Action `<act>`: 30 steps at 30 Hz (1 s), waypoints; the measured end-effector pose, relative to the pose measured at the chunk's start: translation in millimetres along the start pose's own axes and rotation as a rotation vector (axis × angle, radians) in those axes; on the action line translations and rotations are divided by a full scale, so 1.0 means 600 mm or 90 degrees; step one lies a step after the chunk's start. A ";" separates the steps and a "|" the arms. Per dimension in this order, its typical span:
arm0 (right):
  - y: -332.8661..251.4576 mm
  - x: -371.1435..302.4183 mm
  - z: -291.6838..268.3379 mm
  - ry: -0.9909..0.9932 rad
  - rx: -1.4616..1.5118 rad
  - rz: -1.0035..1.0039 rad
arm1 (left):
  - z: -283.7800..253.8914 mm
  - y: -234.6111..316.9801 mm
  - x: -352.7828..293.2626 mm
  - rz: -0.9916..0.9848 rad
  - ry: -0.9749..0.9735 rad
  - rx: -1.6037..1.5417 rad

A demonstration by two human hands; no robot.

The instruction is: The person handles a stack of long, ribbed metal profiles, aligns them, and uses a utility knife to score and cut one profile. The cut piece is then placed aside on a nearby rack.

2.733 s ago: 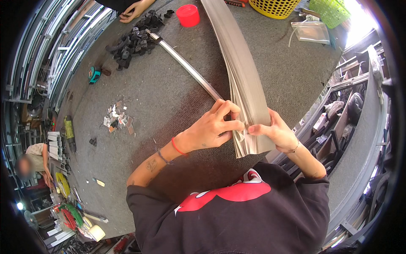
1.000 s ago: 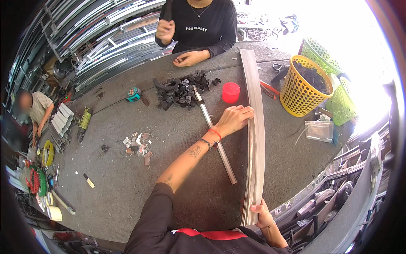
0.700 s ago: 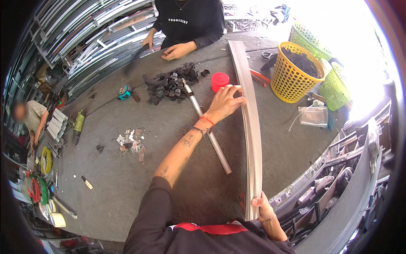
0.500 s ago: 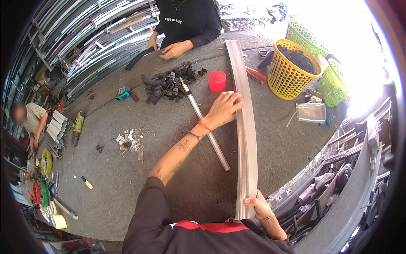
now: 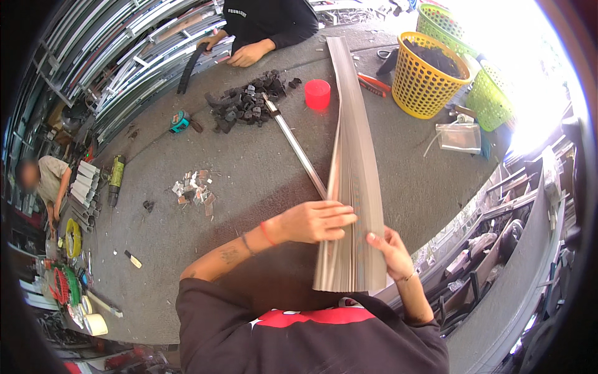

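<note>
A long grey-brown bundle of pleated mesh (image 5: 360, 156) runs away from me over the table, its near end fanned out and raised close to my chest. My right hand (image 5: 393, 252) grips its right edge near that end, thumb on top. Across the left part of the pleats lies my left hand (image 5: 319, 221), fingers stretched out and touching the folds; its thumb is hard to make out. A thin silver metal strip (image 5: 296, 144) with a small black piece on it slants under the bundle's left side. Left of the far end stands a red round container (image 5: 317, 94).
A heap of black plastic pieces (image 5: 246, 103) lies left of the strip. Yellow basket (image 5: 423, 87), green baskets (image 5: 489, 103) and orange-handled pliers (image 5: 374, 84) are at right. Small scraps (image 5: 196, 190), a tape measure (image 5: 180, 121) and a drill (image 5: 116, 177) lie left. A co-worker's hands (image 5: 249, 54) are opposite.
My left hand has come from the bundle's middle back toward me. The near end has spread wider and lifted, and my right hand has moved up its edge. The co-worker's black strip has shifted.
</note>
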State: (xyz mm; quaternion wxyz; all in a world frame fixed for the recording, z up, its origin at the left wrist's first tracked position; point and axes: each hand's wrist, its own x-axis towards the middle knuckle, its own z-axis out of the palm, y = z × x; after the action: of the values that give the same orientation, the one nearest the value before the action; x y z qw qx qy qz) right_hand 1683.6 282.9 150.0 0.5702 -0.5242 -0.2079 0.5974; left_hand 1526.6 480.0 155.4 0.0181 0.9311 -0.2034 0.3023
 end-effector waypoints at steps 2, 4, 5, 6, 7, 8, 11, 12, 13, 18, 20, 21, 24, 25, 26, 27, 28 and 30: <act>-0.016 -0.003 -0.017 0.010 0.008 -0.014 | -0.020 -0.001 -0.019 -0.027 -0.003 0.007; -0.028 -0.010 -0.031 -0.002 0.021 -0.035 | -0.030 -0.001 -0.034 -0.048 -0.074 0.010; -0.032 -0.013 -0.033 0.003 0.022 -0.039 | -0.032 0.000 -0.038 -0.056 -0.068 0.002; -0.033 -0.015 -0.034 0.007 0.024 -0.043 | -0.029 0.002 -0.038 -0.064 -0.128 0.016; -0.034 -0.018 -0.033 0.006 0.034 -0.052 | -0.025 0.005 -0.035 -0.069 -0.163 0.026; -0.033 -0.016 -0.029 0.030 0.012 -0.027 | -0.021 0.006 -0.030 -0.067 -0.214 0.033; -0.027 -0.014 -0.013 0.002 0.015 -0.035 | -0.003 0.013 0.001 -0.063 -0.123 0.051; -0.028 -0.014 -0.010 -0.005 0.025 -0.020 | 0.005 0.018 0.015 -0.061 -0.070 0.075; -0.028 -0.015 -0.008 -0.015 0.038 -0.007 | 0.013 0.023 0.029 -0.032 -0.050 0.068; -0.030 -0.029 -0.004 -0.046 0.010 -0.080 | 0.044 0.036 0.079 0.049 0.089 0.062; -0.046 -0.039 -0.024 -0.028 -0.042 -0.054 | 0.039 0.034 0.079 0.053 0.091 0.045; -0.054 -0.045 -0.034 -0.016 -0.069 -0.037 | 0.033 0.035 0.076 0.060 0.054 0.048; -0.074 -0.063 -0.068 0.037 -0.103 -0.029 | 0.023 0.039 0.068 0.059 -0.053 0.066; -0.077 -0.065 -0.076 0.040 -0.100 -0.027 | 0.023 0.043 0.068 0.040 -0.051 0.056; -0.075 -0.065 -0.080 0.053 -0.104 -0.034 | 0.024 0.046 0.069 0.022 -0.050 0.047; -0.073 -0.064 -0.082 0.033 -0.104 -0.036 | 0.026 0.049 0.070 0.004 -0.045 0.038; -0.070 -0.063 -0.083 0.024 -0.108 -0.031 | 0.027 0.051 0.071 -0.002 -0.061 0.056; -0.065 -0.058 -0.083 0.007 -0.130 -0.036 | 0.030 0.052 0.072 -0.008 -0.075 0.088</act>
State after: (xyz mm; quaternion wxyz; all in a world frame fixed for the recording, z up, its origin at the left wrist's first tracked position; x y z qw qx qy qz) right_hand 1737.7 244.6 178.4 0.5313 -0.5767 -0.2793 0.5542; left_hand 1556.0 432.6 162.3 -0.0560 0.9475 -0.1769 0.2604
